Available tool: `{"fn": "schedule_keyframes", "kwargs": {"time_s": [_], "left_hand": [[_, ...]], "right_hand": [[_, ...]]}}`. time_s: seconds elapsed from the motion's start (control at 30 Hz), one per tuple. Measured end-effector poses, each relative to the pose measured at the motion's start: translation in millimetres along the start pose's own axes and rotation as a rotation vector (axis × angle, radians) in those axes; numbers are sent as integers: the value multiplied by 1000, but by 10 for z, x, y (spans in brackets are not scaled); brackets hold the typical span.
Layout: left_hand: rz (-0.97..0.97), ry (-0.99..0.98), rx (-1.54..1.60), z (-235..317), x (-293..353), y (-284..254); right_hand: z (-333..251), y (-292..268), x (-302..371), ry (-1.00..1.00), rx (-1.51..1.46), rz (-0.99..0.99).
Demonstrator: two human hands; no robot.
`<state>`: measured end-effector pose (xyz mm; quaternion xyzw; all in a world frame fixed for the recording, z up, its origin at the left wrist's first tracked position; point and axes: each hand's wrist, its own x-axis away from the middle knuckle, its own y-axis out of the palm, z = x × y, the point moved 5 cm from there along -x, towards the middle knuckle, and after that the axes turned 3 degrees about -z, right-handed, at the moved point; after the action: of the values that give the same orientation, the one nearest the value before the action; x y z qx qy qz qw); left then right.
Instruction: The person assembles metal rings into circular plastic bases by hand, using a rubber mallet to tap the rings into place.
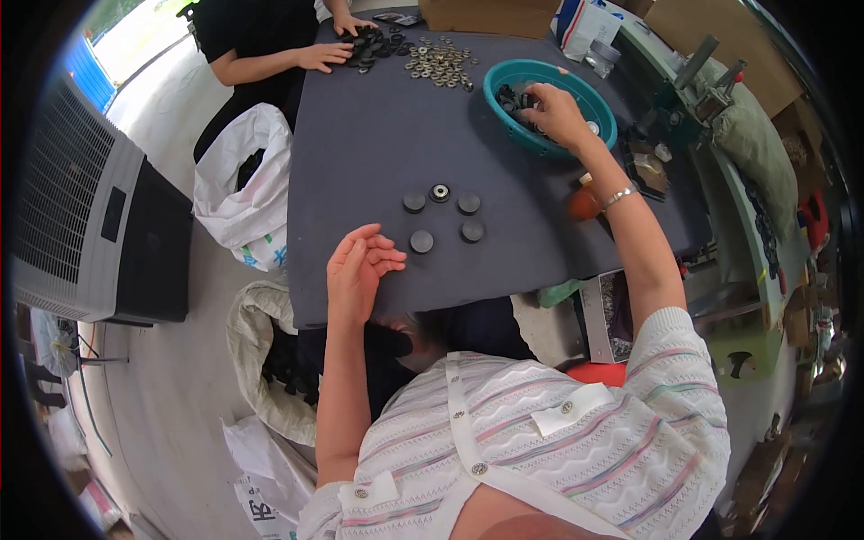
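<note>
My right hand [556,115] reaches into a teal plastic basin [605,101] at the back right, its fingers bent among small black parts [509,97]. Whatever lies between its fingertips is too small to make out. Near the front left of the table my left hand [358,270] is raised, fingers loosely apart, with nothing in it. Just beyond it, several round black caps [421,241] lie in a loose ring. The farthest round piece [439,193] shows a pale metal ring with a dark centre.
A grey cloth covers the table [360,162]. Across it, another person's hands [326,56] touch a black pile beside scattered metal rings [441,63]. An orange-brown object [583,203] lies under my right forearm. White sacks [243,193] stand left; a metal hand press [697,90] stands right.
</note>
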<state>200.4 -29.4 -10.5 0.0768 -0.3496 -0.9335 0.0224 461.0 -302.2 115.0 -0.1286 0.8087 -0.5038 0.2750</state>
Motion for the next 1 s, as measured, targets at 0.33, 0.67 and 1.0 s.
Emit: {"fn": "schedule_keyframes", "kwargs": {"time_s": [0.33, 0.67, 1.0], "left_hand": [[26, 2, 8, 3, -8, -15], [24, -10, 17, 5, 18, -31], [29, -13, 26, -8, 5, -29]], "right_hand": [[-1351, 930, 444, -373, 84, -521], [-1413, 1067, 426, -373, 196, -582], [-1410, 1131, 408, -401, 189, -588]]}}
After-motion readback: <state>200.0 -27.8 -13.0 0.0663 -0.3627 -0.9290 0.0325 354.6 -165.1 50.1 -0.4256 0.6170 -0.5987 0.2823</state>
